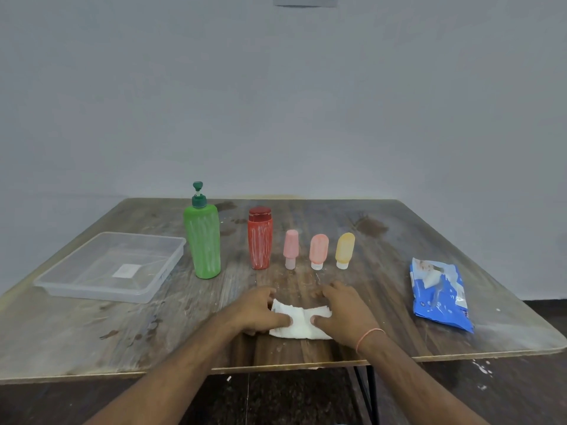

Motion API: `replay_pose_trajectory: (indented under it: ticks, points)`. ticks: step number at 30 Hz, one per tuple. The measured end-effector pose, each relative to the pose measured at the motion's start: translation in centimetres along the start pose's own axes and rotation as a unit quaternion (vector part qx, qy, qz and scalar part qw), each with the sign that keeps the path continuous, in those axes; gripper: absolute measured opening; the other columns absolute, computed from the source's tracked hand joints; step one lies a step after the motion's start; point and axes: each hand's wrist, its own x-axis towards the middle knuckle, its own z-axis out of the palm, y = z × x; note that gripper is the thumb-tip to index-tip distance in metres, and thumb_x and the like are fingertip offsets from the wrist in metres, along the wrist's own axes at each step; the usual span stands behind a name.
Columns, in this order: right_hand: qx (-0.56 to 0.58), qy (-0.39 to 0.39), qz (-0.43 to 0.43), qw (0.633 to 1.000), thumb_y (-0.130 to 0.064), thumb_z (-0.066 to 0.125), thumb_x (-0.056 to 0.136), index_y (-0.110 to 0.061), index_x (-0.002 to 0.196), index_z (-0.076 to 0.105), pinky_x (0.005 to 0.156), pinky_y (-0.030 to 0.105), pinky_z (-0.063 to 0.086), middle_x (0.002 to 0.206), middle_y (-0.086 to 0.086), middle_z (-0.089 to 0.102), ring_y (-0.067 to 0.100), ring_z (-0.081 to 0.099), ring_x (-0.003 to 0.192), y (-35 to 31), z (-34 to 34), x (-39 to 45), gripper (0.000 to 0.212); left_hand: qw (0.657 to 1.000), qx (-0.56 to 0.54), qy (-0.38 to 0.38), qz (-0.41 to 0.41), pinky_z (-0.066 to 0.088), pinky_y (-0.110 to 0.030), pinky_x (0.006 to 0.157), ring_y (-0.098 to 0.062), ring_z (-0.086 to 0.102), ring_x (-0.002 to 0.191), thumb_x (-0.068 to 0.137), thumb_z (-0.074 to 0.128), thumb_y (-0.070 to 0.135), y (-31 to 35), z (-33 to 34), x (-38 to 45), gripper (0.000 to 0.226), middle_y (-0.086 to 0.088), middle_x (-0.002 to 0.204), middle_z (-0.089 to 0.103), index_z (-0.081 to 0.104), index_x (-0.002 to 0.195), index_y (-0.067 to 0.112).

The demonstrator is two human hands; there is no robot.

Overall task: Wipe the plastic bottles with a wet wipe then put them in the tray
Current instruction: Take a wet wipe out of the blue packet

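Wet wipe edges hidden under L hand & R hand.

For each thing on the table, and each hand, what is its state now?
green pump bottle: upright, white-streaked
red bottle: upright, capped, white-streaked
pink bottle: standing cap-down
salmon bottle: standing cap-down
yellow bottle: standing cap-down
tray: holds no bottles
wet wipe: crumpled, on table
wipes pack: lying flat
left hand: gripping wipe
right hand: gripping wipe
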Motion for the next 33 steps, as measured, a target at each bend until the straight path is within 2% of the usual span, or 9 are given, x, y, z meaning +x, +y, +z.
replay_pose_trajectory:
  ticks: [3,6,10,13,16,19,24,27,33]
  points:
    - [0.033,-0.014,-0.006,0.999,-0.043,0.077,0.091,-0.027,0.145,0.055,0.105,0.029,0.049,0.139,-0.005,0.059,0.018,0.057,0.123,0.3,-0.5,-0.3,0.061,0.984,0.083,-0.16,0.001,0.059,-0.037,0.092,-0.018,0.057,0.13,0.081,0.082,0.064,1.8,-2.7,-0.1,0.106,0.01,0.159,0.04,0.024,0.165,0.034]
    - [0.068,-0.021,-0.022,0.997,-0.041,0.082,0.087,-0.027,0.143,0.057,0.1,0.027,0.052,0.136,-0.005,0.061,0.015,0.06,0.116,0.9,-0.7,-0.4,0.063,0.981,0.102,-0.15,0.074,0.045,-0.035,0.112,-0.02,0.047,0.145,0.084,0.079,0.066,3.9,-3.4,0.0,0.093,0.009,0.158,0.047,0.033,0.162,0.039]
    - [0.106,-0.006,-0.04,0.993,-0.045,0.087,0.08,-0.032,0.135,0.06,0.079,0.014,0.047,0.125,-0.012,0.06,0.007,0.06,0.1,1.7,-1.2,-0.6,0.062,0.965,0.202,-0.108,0.128,0.052,-0.033,0.103,-0.019,0.064,0.122,0.09,0.076,0.059,5.6,-1.0,1.2,0.065,0.008,0.131,0.067,0.06,0.144,0.027]
    - [0.187,0.037,-0.01,0.982,-0.046,0.087,0.08,-0.034,0.127,0.065,0.083,0.021,0.054,0.119,-0.019,0.062,0.003,0.063,0.098,2.6,-1.5,-1.4,0.054,0.948,0.273,-0.118,0.116,0.053,-0.033,0.097,-0.021,0.064,0.12,0.086,0.083,0.051,6.0,0.6,1.5,0.071,0.001,0.137,0.067,0.062,0.145,0.017]
    - [0.314,0.1,0.048,0.943,-0.042,0.081,0.09,-0.033,0.118,0.07,0.086,0.024,0.059,0.113,-0.018,0.07,0.004,0.07,0.101,3.1,-2.0,-2.9,0.032,0.948,0.272,-0.106,0.129,0.049,-0.034,0.079,-0.021,0.064,0.098,0.087,0.083,0.044,5.9,1.3,1.4,0.051,-0.006,0.117,0.072,0.072,0.125,0.012]
    - [0.424,0.117,0.123,0.889,-0.041,0.076,0.096,-0.033,0.114,0.071,0.084,0.03,0.064,0.112,-0.015,0.073,0.006,0.07,0.105,3.0,-1.9,-4.6,0.021,0.963,0.211,-0.106,0.13,0.052,-0.037,0.077,-0.022,0.067,0.094,0.091,0.08,0.04,5.3,1.3,1.4,0.038,-0.003,0.107,0.073,0.076,0.116,0.011]
    - [0.595,0.039,0.176,0.784,-0.059,0.084,0.078,-0.027,0.127,0.067,0.088,0.04,0.066,0.126,-0.003,0.07,0.021,0.072,0.111,2.3,-0.2,-5.4,0.061,0.984,-0.138,-0.028,0.108,0.058,-0.027,0.078,-0.011,0.075,0.093,0.091,0.082,0.027,3.8,1.6,1.2,0.026,0.005,0.105,0.08,0.076,0.114,0.02]
    - [0.614,-0.025,0.131,0.778,-0.062,0.085,0.079,-0.029,0.131,0.064,0.09,0.043,0.065,0.126,-0.001,0.073,0.025,0.077,0.103,1.6,-0.3,-4.8,0.066,0.942,-0.325,-0.004,0.079,0.063,-0.038,0.087,-0.021,0.079,0.102,0.092,0.082,0.021,3.5,3.1,0.6,0.032,-0.003,0.109,0.082,0.074,0.123,0.018]
    - [0.584,-0.023,0.013,0.811,-0.025,0.088,0.088,-0.024,0.133,0.066,0.088,0.044,0.065,0.124,0.001,0.076,0.024,0.075,0.114,0.6,0.2,-3.2,0.05,0.914,-0.403,0.009,0.032,0.063,-0.044,0.096,-0.022,0.079,0.103,0.092,0.084,0.028,2.6,5.0,0.1,0.038,-0.002,0.111,0.082,0.071,0.126,0.018]
